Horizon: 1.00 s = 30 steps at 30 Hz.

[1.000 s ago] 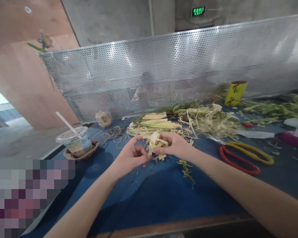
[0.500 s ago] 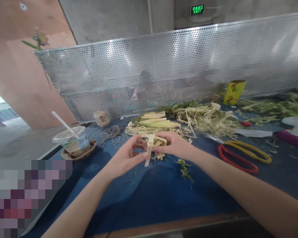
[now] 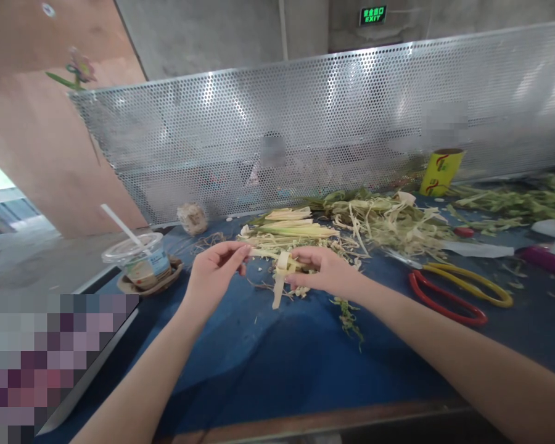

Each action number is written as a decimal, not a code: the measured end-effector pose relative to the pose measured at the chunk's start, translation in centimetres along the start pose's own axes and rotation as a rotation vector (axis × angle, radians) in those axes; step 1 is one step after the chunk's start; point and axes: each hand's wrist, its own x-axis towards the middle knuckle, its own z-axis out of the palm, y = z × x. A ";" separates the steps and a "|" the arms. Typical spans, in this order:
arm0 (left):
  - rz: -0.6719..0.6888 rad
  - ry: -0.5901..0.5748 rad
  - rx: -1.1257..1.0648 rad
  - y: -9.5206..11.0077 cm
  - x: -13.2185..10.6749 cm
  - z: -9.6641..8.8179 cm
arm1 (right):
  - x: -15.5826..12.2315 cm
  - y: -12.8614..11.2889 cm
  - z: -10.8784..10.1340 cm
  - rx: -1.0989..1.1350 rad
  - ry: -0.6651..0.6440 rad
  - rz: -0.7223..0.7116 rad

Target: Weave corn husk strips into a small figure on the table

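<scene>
Between my hands is a small piece folded from pale yellow-green leaf strips (image 3: 284, 262), with one strip end hanging down and another running out to the left. My left hand (image 3: 217, 268) pinches that left strip end between thumb and fingertips. My right hand (image 3: 326, 271) closes around the folded body from the right side, hiding part of it. Scraps of dry plant (image 3: 300, 291) lie on the table just below the piece. Behind it, a stack of cut leaf strips (image 3: 300, 228) rests on the blue tabletop (image 3: 259, 364).
Red-and-yellow-handled scissors (image 3: 448, 299) lie to the right. A heap of shredded leaves (image 3: 388, 222) and a yellow tube (image 3: 443, 172) stand further back. On the left are a lidded cup with a straw (image 3: 145, 262) and a ball of twine (image 3: 193, 219). A perforated metal screen (image 3: 240, 135) closes off the back.
My left hand has moved left off the folded body and now pulls a strip end out sideways. My right hand keeps its hold on the piece. The view has shifted slightly.
</scene>
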 end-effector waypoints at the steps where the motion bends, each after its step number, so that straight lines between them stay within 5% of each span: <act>1: 0.002 0.031 -0.034 -0.1 0.1 0.0 | -0.1 0.0 0.1 -0.015 -0.003 0.008; 6: -0.003 0.147 -0.177 0.0 -0.1 0.8 | -0.4 -0.3 0.4 -0.034 -0.006 0.029; 12: -0.078 0.013 -0.173 0.8 -1.1 2.1 | -0.4 -0.6 0.5 -0.088 -0.030 -0.068; 18: -0.114 0.063 -0.242 0.9 -1.5 2.2 | -0.2 -0.3 0.8 0.036 -0.092 0.064; 23: -0.179 -0.014 -0.233 0.8 -1.7 2.5 | -0.4 -0.5 0.8 0.101 -0.166 -0.046; 30: -0.191 -0.070 -0.286 1.0 -2.1 2.6 | -0.5 -1.1 1.2 -0.001 -0.002 -0.024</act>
